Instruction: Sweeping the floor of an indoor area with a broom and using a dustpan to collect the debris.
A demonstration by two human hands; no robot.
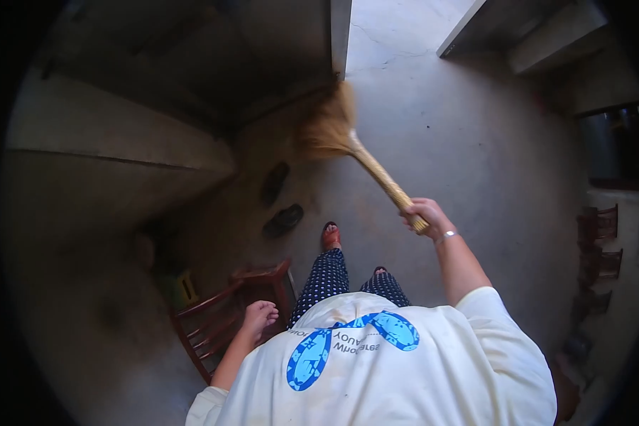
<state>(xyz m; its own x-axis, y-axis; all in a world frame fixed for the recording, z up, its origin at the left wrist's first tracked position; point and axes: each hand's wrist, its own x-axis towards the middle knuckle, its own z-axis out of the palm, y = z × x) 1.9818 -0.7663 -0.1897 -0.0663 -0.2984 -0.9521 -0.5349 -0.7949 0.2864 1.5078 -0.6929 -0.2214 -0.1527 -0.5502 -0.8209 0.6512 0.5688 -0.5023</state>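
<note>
My right hand [427, 217] grips the end of a broom's woven, straw-coloured handle [384, 180], with a bracelet at the wrist. Out ahead, the broom's brown bristle head [327, 128] fans to the left, blurred, beside the edge of a doorway. Whether the bristle tips touch the floor, I cannot tell. At my left side my left hand [261, 319] hangs with loosely curled fingers and nothing visible in it. Behind that hand stands a reddish-brown wooden chair [207, 319] with a slatted part; hand and chair overlap in view, and contact is unclear.
A pair of dark slippers [283, 219] lies on the concrete floor [458, 160] left of my feet. The door edge [340, 42] borders a bright opening ahead. Several small wooden stools [599, 261] line the right wall. A green and yellow object [183, 289] stands behind the chair.
</note>
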